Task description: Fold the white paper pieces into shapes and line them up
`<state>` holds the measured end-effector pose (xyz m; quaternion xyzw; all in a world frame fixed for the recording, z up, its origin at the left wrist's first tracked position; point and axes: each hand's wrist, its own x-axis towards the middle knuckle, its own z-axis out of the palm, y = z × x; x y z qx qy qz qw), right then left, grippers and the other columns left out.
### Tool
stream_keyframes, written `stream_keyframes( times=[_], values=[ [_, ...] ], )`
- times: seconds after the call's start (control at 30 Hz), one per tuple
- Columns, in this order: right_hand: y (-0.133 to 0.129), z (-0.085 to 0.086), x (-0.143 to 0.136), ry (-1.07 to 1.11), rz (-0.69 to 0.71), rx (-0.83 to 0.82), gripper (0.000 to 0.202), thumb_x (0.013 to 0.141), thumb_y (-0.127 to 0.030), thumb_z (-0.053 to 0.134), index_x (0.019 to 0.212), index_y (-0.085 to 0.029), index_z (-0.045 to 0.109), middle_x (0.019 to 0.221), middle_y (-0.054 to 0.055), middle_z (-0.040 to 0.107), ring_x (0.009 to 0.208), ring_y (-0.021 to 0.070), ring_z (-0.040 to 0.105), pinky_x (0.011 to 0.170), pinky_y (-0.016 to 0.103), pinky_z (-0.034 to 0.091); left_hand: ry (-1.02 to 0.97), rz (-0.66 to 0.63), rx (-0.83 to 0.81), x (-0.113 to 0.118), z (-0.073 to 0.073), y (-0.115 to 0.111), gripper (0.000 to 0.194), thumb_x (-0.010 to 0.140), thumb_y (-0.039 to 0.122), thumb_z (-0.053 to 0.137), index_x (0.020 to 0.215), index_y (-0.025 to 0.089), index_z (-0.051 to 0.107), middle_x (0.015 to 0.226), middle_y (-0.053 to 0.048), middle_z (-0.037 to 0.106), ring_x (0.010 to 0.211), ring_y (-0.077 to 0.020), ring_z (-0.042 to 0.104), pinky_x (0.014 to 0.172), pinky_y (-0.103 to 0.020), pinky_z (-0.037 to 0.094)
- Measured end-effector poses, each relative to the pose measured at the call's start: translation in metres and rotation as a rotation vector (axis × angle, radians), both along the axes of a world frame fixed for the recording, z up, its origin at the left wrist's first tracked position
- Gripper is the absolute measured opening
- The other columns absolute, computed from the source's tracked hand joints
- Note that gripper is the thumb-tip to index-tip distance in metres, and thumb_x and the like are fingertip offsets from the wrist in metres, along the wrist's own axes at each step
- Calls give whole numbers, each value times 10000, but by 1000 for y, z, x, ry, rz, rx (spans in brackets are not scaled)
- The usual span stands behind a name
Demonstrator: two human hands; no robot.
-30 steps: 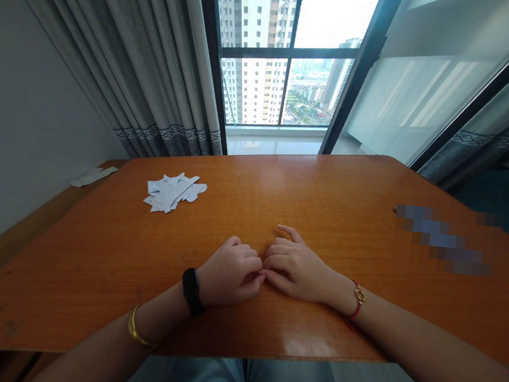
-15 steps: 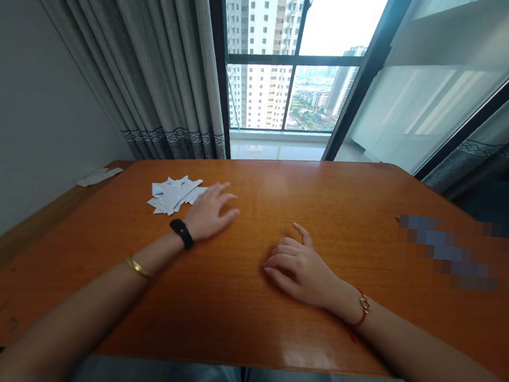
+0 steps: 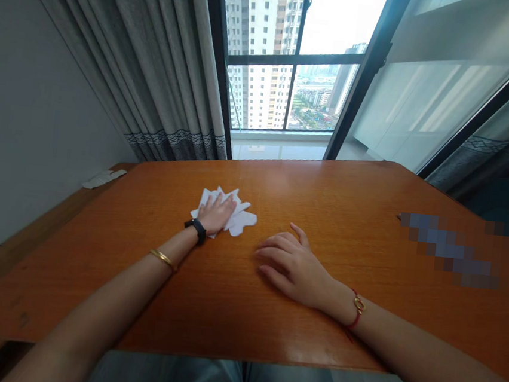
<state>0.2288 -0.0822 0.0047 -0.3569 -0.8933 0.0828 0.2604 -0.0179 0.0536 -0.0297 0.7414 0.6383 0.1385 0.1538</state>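
- Staying just right of mid-frame in the lower half, the right hand (image 3: 299, 267) has barely been shifted since half a second ago, poised low at the tabletop (image 3: 345, 224).
- Its fingers are held loosely half-curled, one raised apart from the rest, the tips a little blurred; nothing is seen in its grasp, though the palm is hidden.
- And now the big change, just left of mid-frame: the heap of white paper pieces (image 3: 241, 220) has been slid rightward, away from the spot farther left where it lay half a second ago.
- On top of it, the left hand (image 3: 216, 214) is laid palm down, fingers stretched and spread; the heap seems to be pressed rather than gripped, with pieces seen poking out beyond the fingers.
- By the look of it, the pieces have been brought within easy reach of both hands; a small gap is left before the right hand.
- Farther off, at the frame's right, a pixelated patch (image 3: 447, 248) is left untouched.
- At the back, the upper middle is filled by the window (image 3: 258, 86), flanked at upper left by a grey curtain (image 3: 137, 53).
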Motion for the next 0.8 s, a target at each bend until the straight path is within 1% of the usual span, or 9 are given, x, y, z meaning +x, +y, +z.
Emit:
stream_keyframes(
  times=[0.07,0.13,0.23,0.3,0.37,0.47,0.63,0.7,0.8],
  values=[
    [1,0,0,-8,-34,42,351,880,-346,572,1213,-238,589,1266,95,584,1166,254,497,1098,525,161,-311,-61,-92,33,3,-22,625,915,599,247,1443,285,363,1560,-47,239,1450,-332,104,1134,-583,71],
    [6,-4,2,-39,-52,59,448,865,-382,591,1281,-221,544,1307,115,553,1185,275,480,1065,500,259,-705,-127,-157,52,13,-40,631,925,610,194,1430,280,379,1536,-42,307,1429,-273,233,1145,-480,201],
    [18,-11,8,-96,-56,32,344,889,-345,563,1206,-213,597,1201,102,615,1085,248,541,975,432,387,-845,-148,-126,52,30,-57,621,941,585,151,1415,259,386,1485,-71,402,1340,-238,416,1068,-420,371],
    [26,-16,13,-112,-80,25,260,903,-295,540,1129,-211,636,1162,93,631,1049,236,559,940,407,418,-738,-220,-40,42,37,-67,589,902,568,380,1370,216,441,1435,-102,464,1310,-253,445,1086,-426,351],
    [32,-19,16,-115,-101,30,237,905,-276,534,1101,-207,648,1161,90,632,1048,236,562,944,406,418,-478,-317,25,34,38,-76,635,811,550,565,1327,187,490,1422,-123,471,1329,-283,406,1129,-459,273],
    [35,-20,17,-103,-113,28,242,908,-269,526,1114,-207,637,1161,81,638,1062,231,561,973,412,395,-205,-323,63,31,33,-88,752,738,513,668,1365,170,437,1433,-157,448,1342,-328,373,1142,-568,141],
    [33,-20,16,-15,-249,-4,465,848,-343,607,1279,-195,513,1214,120,606,1104,277,529,947,458,395,-285,-302,159,33,27,-90,708,761,284,661,1396,230,354,1149,-59,646,1131,-242,575,1139,-596,43],
    [33,-20,16,63,-297,11,576,817,-385,639,1326,-187,456,1260,143,570,1135,303,495,954,482,383,-414,-227,236,31,28,-88,588,789,241,620,1340,229,415,977,-14,672,1018,-205,619,1144,-554,128],
    [31,-19,15,226,-307,17,691,802,-419,656,1387,-196,363,1277,144,545,1115,296,489,954,483,384,-590,-150,264,28,29,-87,343,822,280,594,1156,205,566,931,-34,668,926,-197,630,991,-418,416]
  ],
)
